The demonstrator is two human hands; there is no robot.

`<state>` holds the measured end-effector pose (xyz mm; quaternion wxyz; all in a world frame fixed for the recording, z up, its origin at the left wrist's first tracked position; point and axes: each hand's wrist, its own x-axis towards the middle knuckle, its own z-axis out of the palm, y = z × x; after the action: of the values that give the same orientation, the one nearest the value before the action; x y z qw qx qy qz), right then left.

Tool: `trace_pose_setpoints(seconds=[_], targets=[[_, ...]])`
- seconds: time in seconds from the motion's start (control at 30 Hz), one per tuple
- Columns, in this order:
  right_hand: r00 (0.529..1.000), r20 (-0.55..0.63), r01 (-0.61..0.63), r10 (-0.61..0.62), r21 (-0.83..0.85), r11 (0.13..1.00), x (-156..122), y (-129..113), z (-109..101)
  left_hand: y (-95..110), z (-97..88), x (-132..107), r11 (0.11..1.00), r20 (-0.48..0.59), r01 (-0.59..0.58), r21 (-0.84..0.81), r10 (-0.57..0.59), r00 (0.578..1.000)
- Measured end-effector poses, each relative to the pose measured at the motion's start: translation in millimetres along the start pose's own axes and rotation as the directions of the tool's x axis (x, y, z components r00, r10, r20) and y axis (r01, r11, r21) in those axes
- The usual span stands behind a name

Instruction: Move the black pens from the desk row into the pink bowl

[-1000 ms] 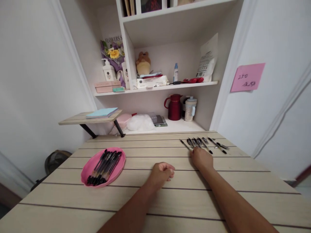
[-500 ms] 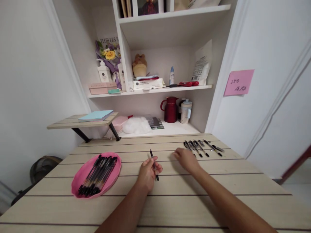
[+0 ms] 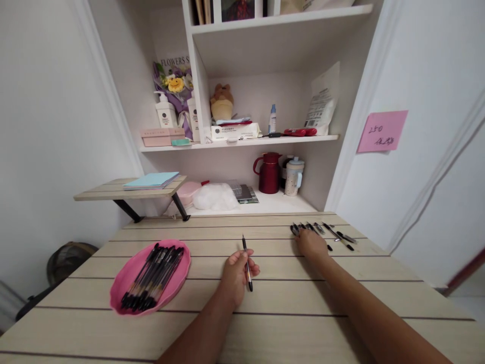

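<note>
My left hand (image 3: pixel 235 275), palm turned up, grips a slim black pen (image 3: pixel 248 275) between thumb and fingers. The pen's bare tip points away from me, and its black end toward me. Over to the right, my right hand (image 3: pixel 312 245) reaches down onto a row of black pens and small dark pieces (image 3: pixel 318 228). Its fingers are curled at the row's left end. What they pinch, if anything, is hidden by the hand. On the left stands a pink dish (image 3: pixel 114 290) with a pile of black pens (image 3: pixel 155 275) in it.
A small raised wooden shelf (image 3: pixel 91 194) on black legs bears blue paper (image 3: pixel 151 179) at the back left. Behind the table (image 3: pixel 212 323) is a white shelf unit with a red jug (image 3: pixel 269 173), a cup (image 3: pixel 293 177) and a plastic bag (image 3: pixel 215 196).
My right hand has moved right and forward from the middle of the table onto the row of pens. The left hand keeps its grip on the pen, barely shifted.
</note>
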<state>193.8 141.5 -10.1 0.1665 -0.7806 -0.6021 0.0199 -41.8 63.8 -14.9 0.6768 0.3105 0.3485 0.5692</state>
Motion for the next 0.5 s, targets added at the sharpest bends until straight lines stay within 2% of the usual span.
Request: trace_pose_setpoints(seconds=[0.2,0.33,0.4,0.5], targets=[[0.999,-0.017,0.050,-0.048,0.181,0.982,-14.9,-15.5,-4.5,-0.2,3.2,-4.5,0.991,0.041,0.013,0.134,-0.019,0.999],[0.990,0.057,0.091,-0.129,0.435,0.896,-45.8,-35.9,-2.4,-2.1,5.3,-8.6,0.963,0.115,0.013,0.271,-0.045,0.992],[0.983,0.122,0.030,-0.136,0.623,0.781,-63.2,-45.0,-1.7,-2.8,6.4,-10.7,0.947,0.148,-0.015,0.320,-0.035,0.988],[0.962,0.250,-0.188,-0.113,0.901,0.391,-83.2,-52.7,-5.9,-3.8,7.8,-13.5,0.921,0.177,-0.054,0.387,-0.017,0.984]])
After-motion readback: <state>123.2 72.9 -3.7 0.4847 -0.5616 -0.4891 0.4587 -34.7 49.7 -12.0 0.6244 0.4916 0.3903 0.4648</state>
